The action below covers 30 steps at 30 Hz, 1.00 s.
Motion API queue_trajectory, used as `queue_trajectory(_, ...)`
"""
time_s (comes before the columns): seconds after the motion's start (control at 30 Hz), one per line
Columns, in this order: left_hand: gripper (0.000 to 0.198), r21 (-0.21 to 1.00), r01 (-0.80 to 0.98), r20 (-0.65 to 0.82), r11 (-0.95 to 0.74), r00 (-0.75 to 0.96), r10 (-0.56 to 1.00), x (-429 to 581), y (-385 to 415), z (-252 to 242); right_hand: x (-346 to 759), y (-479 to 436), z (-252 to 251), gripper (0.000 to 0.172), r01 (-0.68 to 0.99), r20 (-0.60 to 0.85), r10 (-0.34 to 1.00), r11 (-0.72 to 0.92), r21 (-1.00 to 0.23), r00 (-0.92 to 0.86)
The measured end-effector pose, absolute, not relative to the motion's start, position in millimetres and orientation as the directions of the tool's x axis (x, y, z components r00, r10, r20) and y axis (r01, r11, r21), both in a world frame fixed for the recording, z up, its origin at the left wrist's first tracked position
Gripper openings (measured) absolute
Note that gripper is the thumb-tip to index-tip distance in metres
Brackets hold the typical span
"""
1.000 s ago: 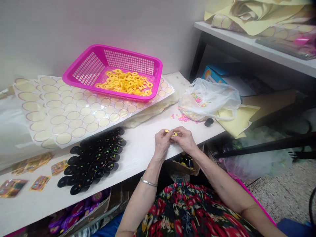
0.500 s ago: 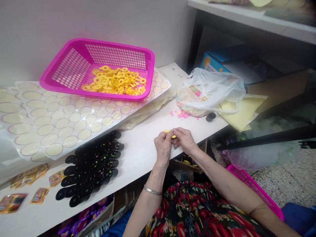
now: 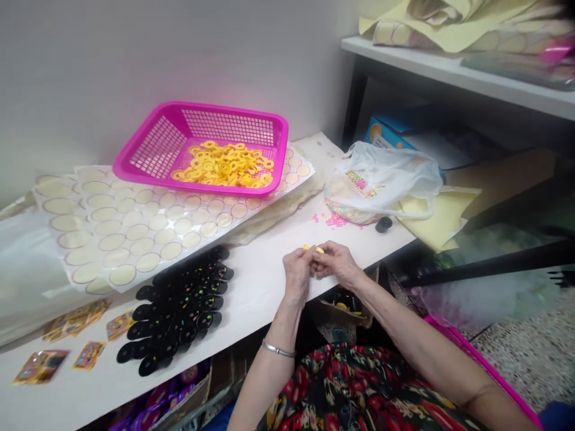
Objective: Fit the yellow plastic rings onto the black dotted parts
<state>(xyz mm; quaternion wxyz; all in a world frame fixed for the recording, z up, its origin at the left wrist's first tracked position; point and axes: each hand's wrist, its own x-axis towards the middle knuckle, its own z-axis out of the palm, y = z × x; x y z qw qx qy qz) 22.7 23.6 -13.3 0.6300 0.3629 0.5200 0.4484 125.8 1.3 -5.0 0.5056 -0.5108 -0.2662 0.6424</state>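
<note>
Near the table's front edge, my left hand (image 3: 297,269) and my right hand (image 3: 335,262) meet, both with fingers pinched on a small yellow plastic piece (image 3: 320,250). Fingers cover most of it, so its full shape is hidden. It has the same colour as the yellow ring-shaped pieces (image 3: 229,164) heaped in the pink basket (image 3: 150,152). To the left of my hands, black round-ended pieces (image 3: 179,311) lie in tight overlapping rows, with small coloured bits on several of them. Beyond my hands, tiny pink beads (image 3: 336,220) are scattered on the white table (image 3: 260,269).
Sheets of round stickers (image 3: 139,246) lie beneath the basket. A white plastic bag (image 3: 386,179) of beads stands at the back right beside a small black cap (image 3: 383,224) and yellow paper (image 3: 442,218). Printed cards (image 3: 42,366) lie front left. An open box (image 3: 345,308) sits below the table edge.
The camera view has tilted up, so the table's contents appear lower and more of the upper shelf shows. Both hands stay together on the yellow piece, with only slight finger movement.
</note>
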Motion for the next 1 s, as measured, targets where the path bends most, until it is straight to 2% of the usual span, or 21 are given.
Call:
queue_trajectory(0.23,0.031,0.92,-0.1,-0.371,0.379,0.09,0.924,20.1,31.4,-8.0,134.8,5.8,0.7,0.04,-0.336,-0.441,0.898,-0.419,-0.843,-0.015)
queue_trajectory(0.37,0.034,0.916,-0.131,-0.373,0.38,0.076,0.925,22.0,29.6,-8.8,135.2,8.0,0.9,0.038,-0.328,-0.451,0.892,-0.432,-0.84,-0.021)
queue_trajectory(0.53,0.031,0.908,-0.221,-0.352,0.355,0.055,0.935,25.6,31.3,-13.0,135.9,10.0,0.8,0.034,-0.287,-0.394,0.919,-0.384,-0.878,-0.022)
queue_trajectory(0.77,0.034,0.886,-0.208,-0.401,0.414,0.103,0.91,25.5,34.1,-15.0,137.8,8.3,-7.3,0.036,-0.269,-0.371,0.924,-0.381,-0.884,-0.092)
queue_trajectory(0.9,0.034,0.93,-0.166,-0.313,0.329,0.118,0.942,19.3,28.6,-15.8,137.4,5.9,-7.2,0.036,-0.307,-0.339,0.936,-0.35,-0.885,-0.09)
queue_trajectory(1.0,0.029,0.942,-0.187,-0.24,0.278,0.201,0.95,10.4,21.6,-15.0,135.0,4.0,-4.4,0.036,-0.396,-0.356,0.934,-0.343,-0.852,-0.044)
